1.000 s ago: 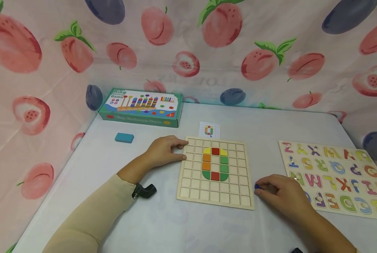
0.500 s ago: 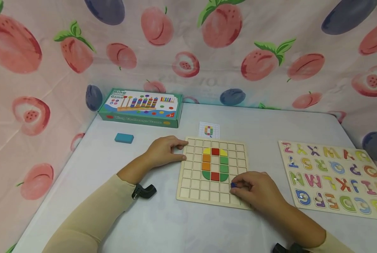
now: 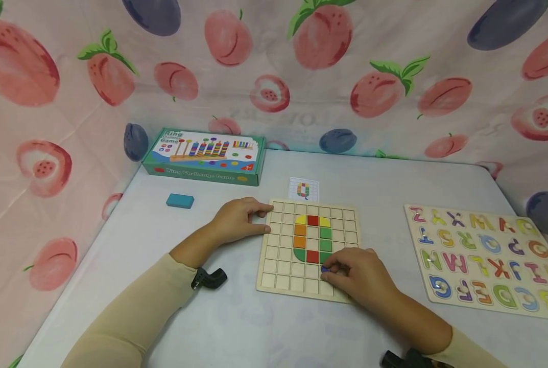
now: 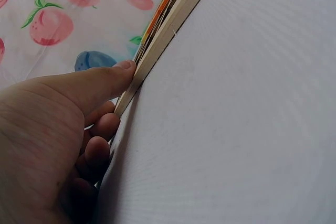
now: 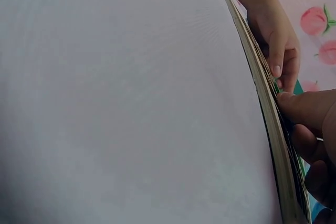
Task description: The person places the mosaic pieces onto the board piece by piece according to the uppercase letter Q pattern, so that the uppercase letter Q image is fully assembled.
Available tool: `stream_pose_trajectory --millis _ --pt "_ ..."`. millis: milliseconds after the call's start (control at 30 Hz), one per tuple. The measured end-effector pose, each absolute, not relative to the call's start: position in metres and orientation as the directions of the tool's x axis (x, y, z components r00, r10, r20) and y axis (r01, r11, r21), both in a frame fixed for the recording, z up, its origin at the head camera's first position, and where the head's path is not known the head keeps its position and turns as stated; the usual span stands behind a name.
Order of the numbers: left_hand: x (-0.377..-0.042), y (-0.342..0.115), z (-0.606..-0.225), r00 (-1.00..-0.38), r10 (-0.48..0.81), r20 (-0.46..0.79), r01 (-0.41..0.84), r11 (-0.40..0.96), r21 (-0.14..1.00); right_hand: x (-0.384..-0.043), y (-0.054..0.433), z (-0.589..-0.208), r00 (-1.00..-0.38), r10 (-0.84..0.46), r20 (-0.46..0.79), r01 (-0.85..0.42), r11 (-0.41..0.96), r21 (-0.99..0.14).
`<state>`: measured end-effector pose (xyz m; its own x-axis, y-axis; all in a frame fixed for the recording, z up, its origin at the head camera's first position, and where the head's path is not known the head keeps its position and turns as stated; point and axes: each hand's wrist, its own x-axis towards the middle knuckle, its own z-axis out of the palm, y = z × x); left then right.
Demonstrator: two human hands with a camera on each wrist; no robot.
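A square wooden grid board (image 3: 284,281) lies flat on the table. Coloured tiles in it form a ring: red, yellow, orange and green. With thumb and fingertips my right hand (image 3: 365,273) pinches a small dark blue piece (image 3: 325,269) just below the ring's lower right green tile (image 3: 325,257); whether it touches the board is hidden. My left hand (image 3: 237,220) rests at the board's left edge, its thumb and forefinger spread apart against the rim. The left wrist view shows that thumb (image 4: 123,69) on the wooden edge. Behind the board lies a pattern card (image 3: 293,185) with a letter Q.
A green game box (image 3: 200,176) stands at the back left, with a teal block (image 3: 180,201) in front of it. To the right lies a wooden alphabet board (image 3: 480,250) with coloured letters. A patterned cloth (image 3: 301,117) rises behind the table.
My right hand has moved left with the blue piece, from beside the board to over its lower cells. The left hand has stayed at the board's edge.
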<state>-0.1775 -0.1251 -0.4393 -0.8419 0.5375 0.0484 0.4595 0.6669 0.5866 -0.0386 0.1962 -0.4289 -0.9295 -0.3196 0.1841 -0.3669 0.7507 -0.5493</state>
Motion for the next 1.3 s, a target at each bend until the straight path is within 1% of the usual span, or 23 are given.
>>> stream_pose_trajectory --millis 467,767,1067,1300 --pt "-0.178 -0.125 -0.44 -0.842 0.538 0.044 0.457 0.668 0.587 -0.04 0.188 -0.426 -0.961 -0.271 0.046 -0.244 0.762 -0.6" --pt "-0.176 -0.126 -0.438 -0.836 0.545 0.062 0.472 0.657 0.588 -0.04 0.187 -0.423 -0.968 -0.251 0.004 -0.205 0.779 -0.593" --pt "-0.177 -0.127 -0.441 -0.832 0.551 0.067 0.48 0.654 0.584 -0.039 0.187 -0.42 -0.958 -0.285 0.031 -0.251 0.781 -0.571" --pt "-0.176 -0.127 -0.439 -0.833 0.55 0.068 0.48 0.656 0.582 -0.038 0.188 -0.42 -0.954 -0.293 0.067 -0.276 0.766 -0.581"
